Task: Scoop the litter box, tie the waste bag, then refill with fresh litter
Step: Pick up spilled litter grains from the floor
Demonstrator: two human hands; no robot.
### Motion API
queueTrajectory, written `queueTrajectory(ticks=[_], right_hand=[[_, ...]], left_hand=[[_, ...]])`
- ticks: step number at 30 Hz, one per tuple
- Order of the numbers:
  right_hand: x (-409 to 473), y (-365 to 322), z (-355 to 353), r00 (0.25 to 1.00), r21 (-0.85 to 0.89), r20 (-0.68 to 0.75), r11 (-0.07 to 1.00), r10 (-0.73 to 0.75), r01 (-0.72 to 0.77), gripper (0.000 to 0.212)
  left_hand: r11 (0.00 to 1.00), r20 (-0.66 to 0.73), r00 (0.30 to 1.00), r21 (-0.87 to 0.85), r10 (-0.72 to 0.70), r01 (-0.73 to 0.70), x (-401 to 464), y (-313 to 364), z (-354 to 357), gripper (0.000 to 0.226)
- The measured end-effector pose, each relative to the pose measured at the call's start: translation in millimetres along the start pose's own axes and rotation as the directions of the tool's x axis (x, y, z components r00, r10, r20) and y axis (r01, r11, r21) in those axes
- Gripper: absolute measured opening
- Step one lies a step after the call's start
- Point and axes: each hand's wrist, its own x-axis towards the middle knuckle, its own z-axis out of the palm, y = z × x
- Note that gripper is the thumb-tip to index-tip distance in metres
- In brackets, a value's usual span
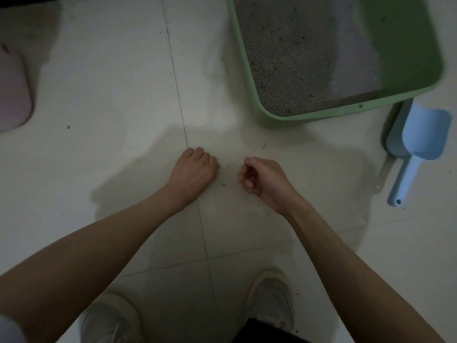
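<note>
Over a pale tiled floor (111,95), the left hand (195,169) and right hand (259,177) hang with curled fingers, apparently holding nothing. A light green plastic litter box (309,115) of grey granular litter (296,58) sits beyond them. Just beside its near right corner lies a light blue plastic scoop (420,137); white sneakers (269,300) show below.

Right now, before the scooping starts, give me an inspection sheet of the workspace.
Surface: pale tiled floor, scattered dark specks.
Job's things: green litter box holding grey litter; blue scoop lying on the floor beside it, over a second grey scoop.
Clutter: pink object at left edge.
Grippers: left hand and right hand curled, holding nothing.
Cables: nothing seen.
Surroundings: two pale shoes below; dim light.
</note>
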Motion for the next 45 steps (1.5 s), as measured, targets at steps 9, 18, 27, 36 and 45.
queueTrajectory(ticks=[9,18,27,36,45], right_hand=[[-2.8,15.3,11.5,0.98,-0.138,-0.197,0.99,-0.013,-0.014,0.031],[-6.2,8.7,50.3,0.961,0.506,0.243,0.828,0.132,-0.242,0.055],[-14.0,5.7,52.7,0.947,0.575,0.315,0.782,0.061,-0.241,0.056],[-16.0,11.3,47.6,0.96,0.543,0.274,0.814,0.058,-0.205,0.05],[-14.0,29.0,19.2,0.974,-0.177,-0.213,0.984,-0.073,0.036,0.031]], left_hand=[[0.188,0.384,0.792,-0.835,-0.474,0.517,-20.3,-13.5,-26.7,0.038],[0.551,0.224,0.949,-0.774,-0.223,0.312,-19.1,-7.3,-90.0,0.043],[0.703,0.136,0.977,-0.678,-0.166,0.214,-23.9,-25.6,-96.8,0.041],[0.613,0.124,0.959,-0.746,-0.254,0.259,-26.0,-20.8,-89.7,0.025],[0.486,0.32,0.812,-0.673,-0.488,0.557,-43.4,-20.5,-24.2,0.013]])
